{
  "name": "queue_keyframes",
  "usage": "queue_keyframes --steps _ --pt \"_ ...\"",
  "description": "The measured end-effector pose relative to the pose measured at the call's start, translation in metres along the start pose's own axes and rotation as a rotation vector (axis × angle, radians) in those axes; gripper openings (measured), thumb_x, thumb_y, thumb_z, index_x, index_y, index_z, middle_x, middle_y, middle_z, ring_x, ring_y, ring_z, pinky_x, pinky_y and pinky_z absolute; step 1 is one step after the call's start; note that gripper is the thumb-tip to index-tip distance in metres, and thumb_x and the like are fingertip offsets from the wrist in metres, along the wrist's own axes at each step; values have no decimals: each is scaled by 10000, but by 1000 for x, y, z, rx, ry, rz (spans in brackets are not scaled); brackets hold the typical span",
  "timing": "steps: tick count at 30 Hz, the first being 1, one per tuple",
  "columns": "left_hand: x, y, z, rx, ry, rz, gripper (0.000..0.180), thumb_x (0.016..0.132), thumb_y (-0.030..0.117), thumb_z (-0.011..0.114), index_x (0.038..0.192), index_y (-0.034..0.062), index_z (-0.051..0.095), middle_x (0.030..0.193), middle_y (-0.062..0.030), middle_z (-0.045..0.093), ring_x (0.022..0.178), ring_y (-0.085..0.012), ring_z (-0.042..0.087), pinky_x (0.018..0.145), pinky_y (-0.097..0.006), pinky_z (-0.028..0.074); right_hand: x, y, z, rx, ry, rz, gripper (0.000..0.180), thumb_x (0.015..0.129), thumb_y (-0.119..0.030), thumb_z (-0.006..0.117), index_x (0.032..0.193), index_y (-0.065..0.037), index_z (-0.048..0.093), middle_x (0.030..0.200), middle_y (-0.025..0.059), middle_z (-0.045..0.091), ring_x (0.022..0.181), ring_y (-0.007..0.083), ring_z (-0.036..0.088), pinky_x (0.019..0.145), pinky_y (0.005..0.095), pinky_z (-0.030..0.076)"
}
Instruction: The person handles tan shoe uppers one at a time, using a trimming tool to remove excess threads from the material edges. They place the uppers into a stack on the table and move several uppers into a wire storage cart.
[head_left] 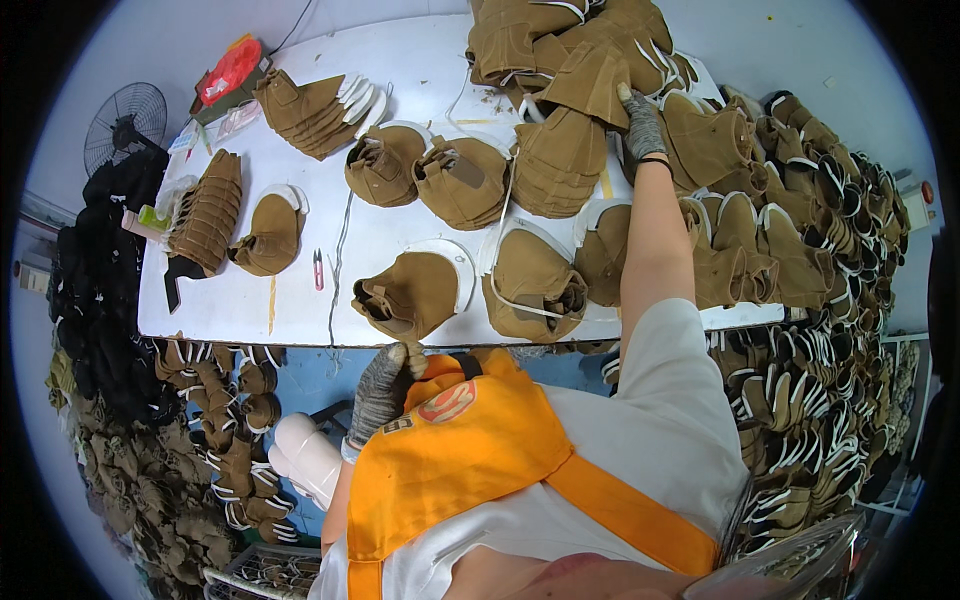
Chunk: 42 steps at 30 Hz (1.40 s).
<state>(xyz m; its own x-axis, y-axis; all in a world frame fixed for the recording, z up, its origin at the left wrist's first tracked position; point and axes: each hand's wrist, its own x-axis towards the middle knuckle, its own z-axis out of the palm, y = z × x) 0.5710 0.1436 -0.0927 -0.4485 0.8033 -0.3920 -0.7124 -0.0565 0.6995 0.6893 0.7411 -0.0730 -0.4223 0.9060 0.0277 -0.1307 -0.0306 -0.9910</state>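
Note:
My right arm stretches to the far right of the table, and my right hand (643, 125), in a grey fingerless glove, closes on the edge of a brown suede boot upper (588, 85) at the big pile. My left hand (382, 388), gloved the same way, is by the table's front edge beside my orange apron (460, 430). Its fingers are curled together; what they hold, if anything, I cannot make out. Just beyond it lies a brown boot upper with a white rim (415, 292). Another white-rimmed upper (530, 280) lies to its right, with a white cord across it.
On the white table (300, 225) are red-handled thread snips (319, 270), stacked uppers (205, 215) and a box with a red bag (230, 75). A pile of uppers (570, 40) stands far right. More uppers (800, 390) crowd the right side; a fan (125, 125) stands left.

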Motion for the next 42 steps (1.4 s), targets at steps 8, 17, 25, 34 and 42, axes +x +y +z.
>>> queue_keyframes --steps 8,17,25,34,42 --pt "2 -1 5 -18 -16 18 291 956 305 591 979 16 615 875 -44 579 834 -157 527 813 -291 435 -47 -16 2 -523 -99 -138 586 919 -358 612 1366 -21 441 1298 137 553 1213 262 494 1016 343 381" --pt "5 -1 0 -88 -104 51 274 953 292 595 972 20 608 867 -41 573 827 -156 526 815 -289 437 -11 -36 -8 -630 -259 43 897 792 -587 649 1454 -68 337 1396 186 462 1321 295 398 1100 400 308" --pt "1 -4 7 -149 -64 4 254 943 287 609 939 33 609 863 -52 581 815 -166 530 799 -300 434 -15 -45 63 -733 22 -174 1100 640 -571 810 1458 -82 260 1385 233 436 1251 349 476 1021 418 428" --pt "1 -3 -2 -175 50 -2 250 928 279 632 965 32 622 861 -52 596 815 -165 543 794 -295 450 8 -36 37 -608 -173 -64 1076 612 -600 812 1398 -56 318 1359 213 453 1187 301 525 993 405 455" --pt "14 -4 1 -209 22 -7 275 907 259 659 1042 22 619 912 -63 622 836 -186 578 777 -329 488 -62 26 58 -566 118 -477 1047 550 -436 912 1354 -74 348 1311 184 451 1194 309 484 999 406 449"
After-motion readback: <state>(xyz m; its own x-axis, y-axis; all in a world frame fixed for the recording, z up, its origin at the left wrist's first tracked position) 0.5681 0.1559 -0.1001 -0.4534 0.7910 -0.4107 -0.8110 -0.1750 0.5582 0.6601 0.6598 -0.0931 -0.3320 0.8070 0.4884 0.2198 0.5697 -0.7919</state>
